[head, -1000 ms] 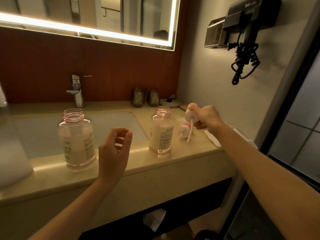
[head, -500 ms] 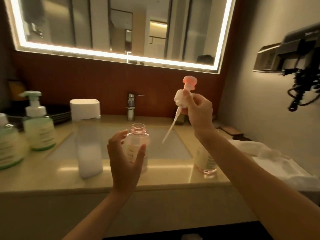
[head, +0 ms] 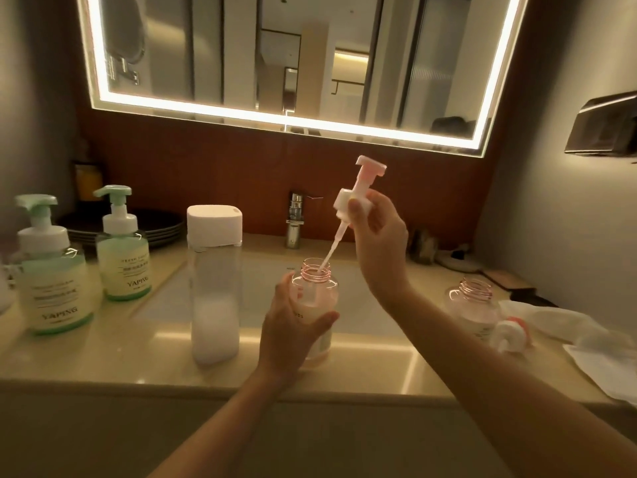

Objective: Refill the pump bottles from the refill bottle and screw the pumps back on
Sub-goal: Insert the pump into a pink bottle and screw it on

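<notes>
While refill bottle (head: 214,288) stands left, cloth (head: 586,336) lies right.

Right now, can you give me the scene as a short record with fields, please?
left hand: grips the open pink bottle on the counter
right hand: holds a pump by its collar, tilted
pump tube: tip inside that bottle's neck, collar not yet screwed on
second pink bottle: open, at right, other pump lying beside it
refill bottle: upright, white cap on, left of the held bottle
green bottles: two, pumps on, far left
</notes>
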A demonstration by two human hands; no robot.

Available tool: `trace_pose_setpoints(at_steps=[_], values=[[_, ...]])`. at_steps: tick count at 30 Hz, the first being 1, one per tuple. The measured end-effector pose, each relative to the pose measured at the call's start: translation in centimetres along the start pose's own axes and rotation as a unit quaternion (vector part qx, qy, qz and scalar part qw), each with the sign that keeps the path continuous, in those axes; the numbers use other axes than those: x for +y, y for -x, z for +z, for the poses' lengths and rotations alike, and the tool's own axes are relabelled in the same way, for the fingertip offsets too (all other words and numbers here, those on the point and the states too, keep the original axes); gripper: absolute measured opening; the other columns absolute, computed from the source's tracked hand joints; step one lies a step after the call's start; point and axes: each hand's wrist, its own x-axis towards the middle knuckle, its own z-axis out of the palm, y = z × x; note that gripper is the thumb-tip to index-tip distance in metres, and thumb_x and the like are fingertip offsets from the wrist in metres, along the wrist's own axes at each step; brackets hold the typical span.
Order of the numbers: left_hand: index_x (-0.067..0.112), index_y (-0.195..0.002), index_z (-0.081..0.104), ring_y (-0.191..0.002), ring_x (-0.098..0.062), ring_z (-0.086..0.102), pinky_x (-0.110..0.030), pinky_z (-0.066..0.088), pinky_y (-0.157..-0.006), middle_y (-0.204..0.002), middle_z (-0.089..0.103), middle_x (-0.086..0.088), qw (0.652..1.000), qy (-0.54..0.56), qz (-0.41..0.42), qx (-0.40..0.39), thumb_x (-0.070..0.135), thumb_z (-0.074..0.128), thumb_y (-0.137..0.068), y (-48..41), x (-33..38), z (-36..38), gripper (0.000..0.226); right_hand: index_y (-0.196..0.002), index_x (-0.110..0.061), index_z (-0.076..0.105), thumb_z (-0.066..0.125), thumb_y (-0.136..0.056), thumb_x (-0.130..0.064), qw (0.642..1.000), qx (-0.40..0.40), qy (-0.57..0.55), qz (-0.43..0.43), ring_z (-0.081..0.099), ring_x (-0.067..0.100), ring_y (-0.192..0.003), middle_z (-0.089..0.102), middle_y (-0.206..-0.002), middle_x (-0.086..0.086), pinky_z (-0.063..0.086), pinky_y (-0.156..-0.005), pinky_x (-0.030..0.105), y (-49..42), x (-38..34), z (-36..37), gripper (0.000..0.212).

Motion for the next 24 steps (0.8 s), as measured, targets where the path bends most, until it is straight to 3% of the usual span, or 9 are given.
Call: trace_pose_setpoints(at_steps=[4, 10, 14, 20, 24], values=[[0.014, -0.135, 0.034, -0.102, -0.008, 0.05, -0.005, 0.036, -0.076, -0.125, 0.054, -0.003, 1.0, -0.008, 0.023, 0.007, 0.05, 0.073, -0.062, 0.0, -0.2, 0.0, 0.09, -0.124, -0.006, 0.052, 0.056, -0.088, -0.027, 0.996, -0.08, 0.038, -0.004, 0.059, 0.003, -0.088, 0.061, -0.11, -0.001, 0.049, -0.072, 0.009, 2.1, 1.1, 0.7, 0.041], [0.013, -0.133, 0.038, -0.107, -0.012, 0.054, -0.016, 0.04, -0.086, -0.126, 0.056, -0.003, 0.999, -0.013, 0.029, 0.027, 0.06, 0.064, -0.06, -0.1, -0.4, 0.2, 0.09, -0.127, -0.013, 0.05, 0.056, -0.088, -0.03, 0.99, -0.123, 0.058, 0.027, 0.059, 0.015, -0.102, 0.061, -0.121, 0.004, 0.052, -0.088, 0.033, 4.0, 2.2, 1.4, 0.043], [0.013, -0.133, 0.038, -0.109, -0.019, 0.057, -0.023, 0.042, -0.088, -0.126, 0.056, -0.004, 0.999, -0.018, 0.027, 0.026, 0.059, 0.064, -0.06, -0.1, -0.5, 0.3, 0.091, -0.128, -0.012, 0.05, 0.055, -0.089, -0.029, 0.99, -0.128, 0.043, 0.046, 0.057, 0.012, -0.101, 0.061, -0.122, 0.005, 0.051, -0.089, 0.031, 3.9, 2.2, 1.6, 0.043], [0.012, -0.133, 0.038, -0.109, -0.018, 0.056, -0.022, 0.043, -0.088, -0.126, 0.056, -0.005, 0.999, -0.023, 0.035, 0.03, 0.056, 0.067, -0.062, -0.1, -0.7, 0.3, 0.088, -0.128, -0.013, 0.049, 0.053, -0.09, -0.029, 0.987, -0.145, 0.059, 0.047, 0.055, 0.011, -0.1, 0.06, -0.123, 0.004, 0.051, -0.089, 0.031, 3.7, 2.3, 1.5, 0.042], [0.013, -0.133, 0.038, -0.109, -0.019, 0.057, -0.019, 0.041, -0.088, -0.126, 0.056, -0.004, 0.999, -0.023, 0.037, 0.03, 0.057, 0.066, -0.062, 0.0, -0.7, 0.3, 0.088, -0.127, -0.014, 0.05, 0.055, -0.09, -0.027, 0.983, -0.158, 0.078, 0.047, 0.054, 0.009, -0.101, 0.059, -0.124, 0.002, 0.049, -0.087, 0.025, 4.8, 2.9, 1.2, 0.04]])
